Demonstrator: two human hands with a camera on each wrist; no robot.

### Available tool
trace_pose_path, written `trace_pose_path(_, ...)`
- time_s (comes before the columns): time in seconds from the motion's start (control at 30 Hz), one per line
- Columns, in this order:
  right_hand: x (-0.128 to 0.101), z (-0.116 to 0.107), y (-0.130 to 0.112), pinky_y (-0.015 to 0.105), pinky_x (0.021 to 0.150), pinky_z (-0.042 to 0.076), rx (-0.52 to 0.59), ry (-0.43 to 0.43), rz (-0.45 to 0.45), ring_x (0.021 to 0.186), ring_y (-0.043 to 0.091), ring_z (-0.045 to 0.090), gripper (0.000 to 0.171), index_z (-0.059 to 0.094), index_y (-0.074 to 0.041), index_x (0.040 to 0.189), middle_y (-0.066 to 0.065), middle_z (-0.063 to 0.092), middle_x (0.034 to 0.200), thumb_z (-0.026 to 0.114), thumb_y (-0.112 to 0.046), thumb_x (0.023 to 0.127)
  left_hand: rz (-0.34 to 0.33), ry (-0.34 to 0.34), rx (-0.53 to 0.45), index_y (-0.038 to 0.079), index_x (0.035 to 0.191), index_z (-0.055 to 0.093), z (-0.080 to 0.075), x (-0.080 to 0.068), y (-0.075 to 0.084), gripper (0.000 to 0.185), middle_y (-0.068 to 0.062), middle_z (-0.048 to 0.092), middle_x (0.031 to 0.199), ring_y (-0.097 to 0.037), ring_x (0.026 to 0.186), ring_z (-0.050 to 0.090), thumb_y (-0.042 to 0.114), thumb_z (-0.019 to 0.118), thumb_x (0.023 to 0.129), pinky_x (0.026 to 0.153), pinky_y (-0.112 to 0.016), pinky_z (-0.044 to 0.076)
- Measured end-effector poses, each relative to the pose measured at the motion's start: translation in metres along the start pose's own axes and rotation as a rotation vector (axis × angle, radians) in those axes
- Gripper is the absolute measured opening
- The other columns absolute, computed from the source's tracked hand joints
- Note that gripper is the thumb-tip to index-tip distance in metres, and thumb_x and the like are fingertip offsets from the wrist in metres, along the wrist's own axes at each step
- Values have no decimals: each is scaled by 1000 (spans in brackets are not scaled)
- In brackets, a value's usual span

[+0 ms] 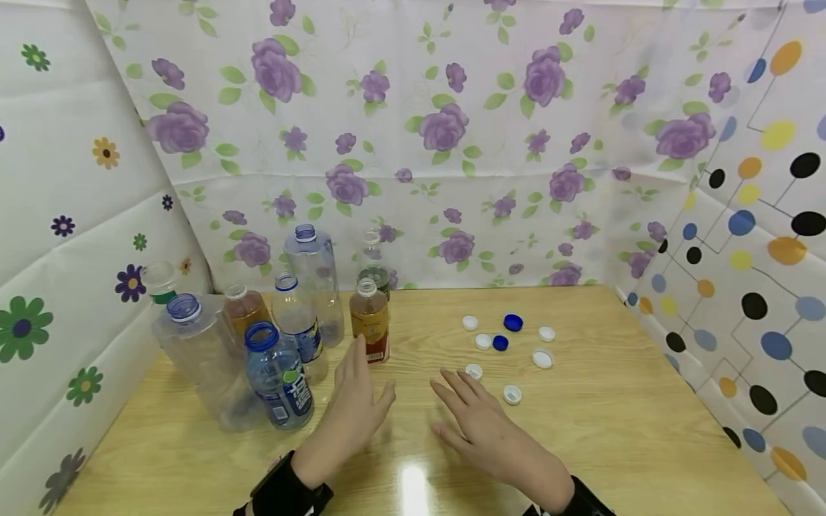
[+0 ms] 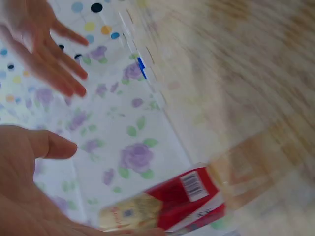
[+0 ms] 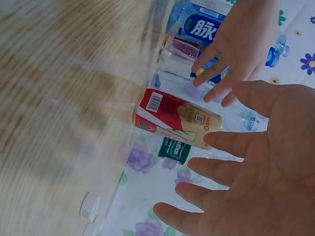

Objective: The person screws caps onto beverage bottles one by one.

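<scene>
Head view, left: amber bottle (image 1: pixel 244 308), base hidden. Left wrist, bottom: left hand (image 2: pixel 24 182), cropped, covers neck of red-labelled bottle (image 2: pixel 170 199). Right wrist, bottom: white cap (image 3: pixel 91 229) cropped.

bottle label (image 1: pixel 371 322): gold, red | caps (image 1: pixel 482 342): white, blue | backdrop (image 1: pixel 443 130): purple roses

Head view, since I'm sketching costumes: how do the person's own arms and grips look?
The left grip and right grip are bare human hands, no rings showing. The wrists wear a wide black left covering and a black right covering; sleeve or strap, I can't tell.
</scene>
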State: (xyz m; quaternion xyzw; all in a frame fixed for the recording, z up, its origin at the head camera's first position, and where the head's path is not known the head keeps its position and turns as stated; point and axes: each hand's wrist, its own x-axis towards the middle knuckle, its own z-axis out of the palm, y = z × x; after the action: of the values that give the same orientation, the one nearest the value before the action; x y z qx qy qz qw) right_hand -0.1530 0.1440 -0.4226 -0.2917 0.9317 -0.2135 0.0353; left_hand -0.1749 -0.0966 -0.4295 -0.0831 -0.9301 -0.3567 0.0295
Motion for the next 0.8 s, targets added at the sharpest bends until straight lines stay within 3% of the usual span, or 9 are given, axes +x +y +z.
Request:
trace_pose_path(0.13,-1,0,1,65,118,25,-4,-8,8,152,44,19,72,37,-10,158,15,26,166,39,-59,106,-54,63,-195,2,161,-10,0,19,-9,97,-26,-6,166,-48,152,4,20,64,100,118,-66,20)
trace_pose_path(0.27,-3,0,1,64,118,26,-7,-23,16,151,44,20,70,38,-10,157,14,26,166,40,-58,106,-58,133,-307,3,161,-12,4,39,-18,99,-28,-6,165,-48,152,7,17,65,100,118,-66,22)
trace_pose_path(0.5,-5,0,1,65,117,27,12,-29,18,150,46,21,64,40,-10,156,16,29,164,47,-51,107,-49,235,-325,2,161,-10,10,65,-30,105,-29,-2,165,-45,153,8,22,72,98,121,-61,21)
trace_pose_path(0.8,-7,3,1,65,118,25,14,-34,18,150,47,20,58,42,-10,155,18,30,163,54,-38,106,-91,247,-427,2,161,-5,10,86,-35,108,-28,-1,165,-43,153,13,29,76,94,120,-59,24)
